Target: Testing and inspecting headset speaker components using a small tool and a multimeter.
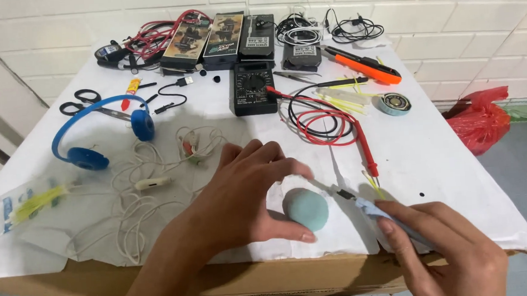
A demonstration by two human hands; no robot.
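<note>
Here the left hand [248,194] curls over a round pale-blue pad [307,209] near the front edge of the bench [441,155], fingers and thumb pinching it. At its four o'clock, the right hand [453,252] pinches a thin blue-handled tool [371,208], tip pointing at the pad. Blue headphones [101,130] lie at ten o'clock, a black multimeter [252,88] at twelve.
</note>
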